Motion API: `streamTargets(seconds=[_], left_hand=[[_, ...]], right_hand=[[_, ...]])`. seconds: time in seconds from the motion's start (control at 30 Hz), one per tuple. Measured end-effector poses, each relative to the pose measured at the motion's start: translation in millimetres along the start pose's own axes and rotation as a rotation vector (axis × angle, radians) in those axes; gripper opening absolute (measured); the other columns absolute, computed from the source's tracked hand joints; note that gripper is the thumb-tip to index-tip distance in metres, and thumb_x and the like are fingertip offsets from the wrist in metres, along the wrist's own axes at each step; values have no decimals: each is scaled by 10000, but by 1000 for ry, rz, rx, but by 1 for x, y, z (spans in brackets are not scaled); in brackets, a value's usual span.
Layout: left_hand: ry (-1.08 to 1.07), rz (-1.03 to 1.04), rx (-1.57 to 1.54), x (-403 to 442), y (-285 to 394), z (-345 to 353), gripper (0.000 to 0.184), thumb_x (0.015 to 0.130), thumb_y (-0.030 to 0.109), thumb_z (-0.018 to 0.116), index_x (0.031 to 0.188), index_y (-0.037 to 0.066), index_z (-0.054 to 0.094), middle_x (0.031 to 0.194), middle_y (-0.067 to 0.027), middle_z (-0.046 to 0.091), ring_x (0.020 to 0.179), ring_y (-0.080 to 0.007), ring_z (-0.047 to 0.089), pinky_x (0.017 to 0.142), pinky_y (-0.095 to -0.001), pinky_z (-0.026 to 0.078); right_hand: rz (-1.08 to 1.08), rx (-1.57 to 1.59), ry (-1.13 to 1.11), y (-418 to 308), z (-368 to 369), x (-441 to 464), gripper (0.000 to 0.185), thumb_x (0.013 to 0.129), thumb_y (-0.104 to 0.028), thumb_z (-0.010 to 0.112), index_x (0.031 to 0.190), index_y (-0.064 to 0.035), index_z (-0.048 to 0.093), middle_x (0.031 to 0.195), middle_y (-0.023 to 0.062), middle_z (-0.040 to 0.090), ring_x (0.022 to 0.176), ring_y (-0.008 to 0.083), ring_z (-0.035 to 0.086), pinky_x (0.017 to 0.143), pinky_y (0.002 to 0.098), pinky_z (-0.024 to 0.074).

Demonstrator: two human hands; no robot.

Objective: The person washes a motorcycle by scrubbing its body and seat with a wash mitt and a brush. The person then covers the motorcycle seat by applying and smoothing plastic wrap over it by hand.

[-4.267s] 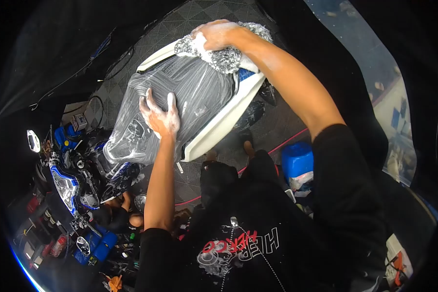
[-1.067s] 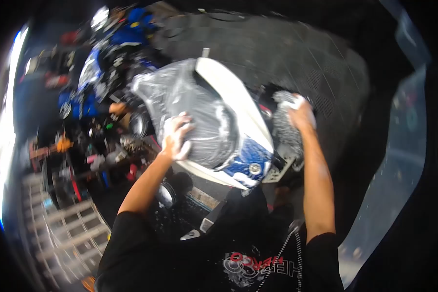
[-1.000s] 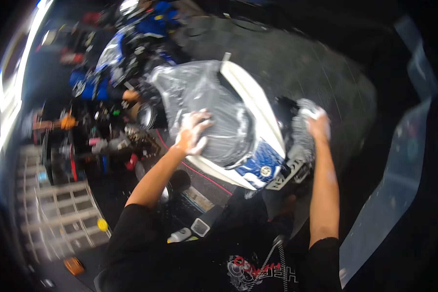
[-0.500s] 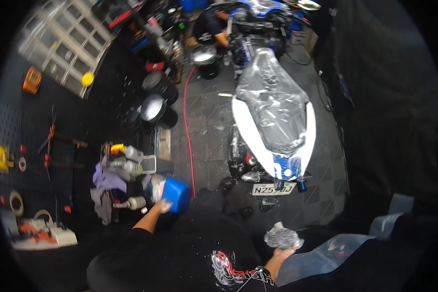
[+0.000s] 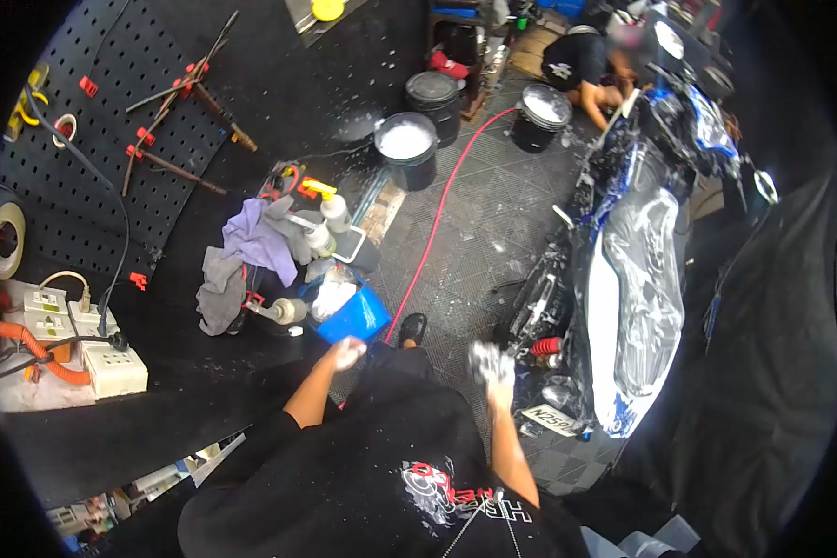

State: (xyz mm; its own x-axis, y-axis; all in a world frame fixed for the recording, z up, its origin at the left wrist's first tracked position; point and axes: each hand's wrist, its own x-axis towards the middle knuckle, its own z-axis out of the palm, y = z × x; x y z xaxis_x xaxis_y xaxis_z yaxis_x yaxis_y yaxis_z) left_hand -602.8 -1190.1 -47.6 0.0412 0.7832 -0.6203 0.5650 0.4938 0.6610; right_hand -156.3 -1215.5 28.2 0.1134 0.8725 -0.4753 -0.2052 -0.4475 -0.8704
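My right hand (image 5: 500, 381) is closed on a foamy, grey-white shaggy wash sponge (image 5: 488, 361), blurred by motion, beside the motorcycle's rear. My left hand (image 5: 346, 353), smeared by motion and with white on it, hovers just below a blue bucket (image 5: 355, 316); its fingers are not clear. To my right stands the motorcycle (image 5: 604, 325), white and blue at the tail, with foam streaks on its dark seat (image 5: 644, 288). A red shock spring (image 5: 547, 346) and a licence plate (image 5: 549, 419) show near its rear.
A co-worker (image 5: 581, 70) crouches by the motorcycle's front. Black buckets of suds (image 5: 406, 153) (image 5: 539, 119) stand ahead, with a red hose (image 5: 437, 219) along the floor. Spray bottles (image 5: 333, 212) and cloths (image 5: 259, 237) are at left, near power sockets (image 5: 112, 367).
My view has turned left, so the motorcycle appears further right and angled. My right hand has moved forward with the sponge toward the motorcycle's rear. My left hand has shifted off the blue bucket's side.
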Motion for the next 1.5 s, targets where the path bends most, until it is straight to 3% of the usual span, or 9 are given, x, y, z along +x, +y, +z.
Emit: streamTargets(seconds=[0.1,0.2,0.3,0.53,0.77,1.1,1.27,1.4,1.5], left_hand=[[15,-10,-16,30,80,-51,376,960,297,652,1207,15,633,1130,-111,701,1084,-209,641,973,-373,500],[129,114,-29,73,85,-78,405,946,362,686,1151,13,663,1140,-129,719,1057,-213,672,943,-374,520],[173,236,-118,62,158,-105,351,921,295,731,1136,27,663,1076,-89,716,1010,-178,671,912,-354,530],[-131,756,-787,1,411,-154,366,813,103,788,1134,91,611,1045,9,641,991,-94,614,876,-279,461],[-444,1010,-805,2,566,-151,633,666,290,846,1193,74,569,1105,-30,604,1060,-143,582,943,-317,420],[-839,1477,-915,-15,745,-72,831,560,411,941,1194,34,558,1095,-64,601,1013,-176,601,899,-330,432],[-949,1522,-541,47,805,-46,871,595,394,962,1251,34,517,1155,-98,586,1034,-203,596,880,-337,473],[-1034,1236,-206,80,838,5,462,730,311,838,1056,34,661,1028,-103,670,959,-248,676,840,-404,545],[-1305,1698,510,54,896,11,399,767,323,733,966,-24,721,766,-100,708,834,-267,708,753,-396,559]], right_hand=[[-39,115,62,-114,96,76,734,880,-147,747,1499,-78,358,1426,157,532,1042,189,587,892,310,510],[-308,19,-29,-235,148,95,780,901,-11,699,1553,-119,285,1516,212,446,1363,298,479,1091,369,451],[-455,-100,-76,-294,159,91,754,910,15,683,1546,-106,296,1461,198,483,1250,257,568,1065,369,472],[-159,-522,105,-221,85,89,860,878,-100,772,1572,-182,271,1313,125,566,1015,186,624,787,324,554],[0,-767,371,-157,15,90,854,869,-151,778,1566,-151,284,1142,106,667,912,198,659,841,371,548],[-18,-456,535,-254,-24,143,814,918,-95,710,1578,-106,234,1207,160,622,902,221,680,768,363,565],[157,-316,736,-281,-37,141,772,913,-121,727,1559,-106,303,1287,174,579,899,246,678,755,392,568],[62,-551,813,-229,-55,151,697,929,-186,737,1510,-82,367,1156,169,686,995,263,663,894,426,521],[234,-306,834,-247,-20,157,738,947,-179,708,1548,-79,293,1140,170,670,901,240,681,734,380,589]])
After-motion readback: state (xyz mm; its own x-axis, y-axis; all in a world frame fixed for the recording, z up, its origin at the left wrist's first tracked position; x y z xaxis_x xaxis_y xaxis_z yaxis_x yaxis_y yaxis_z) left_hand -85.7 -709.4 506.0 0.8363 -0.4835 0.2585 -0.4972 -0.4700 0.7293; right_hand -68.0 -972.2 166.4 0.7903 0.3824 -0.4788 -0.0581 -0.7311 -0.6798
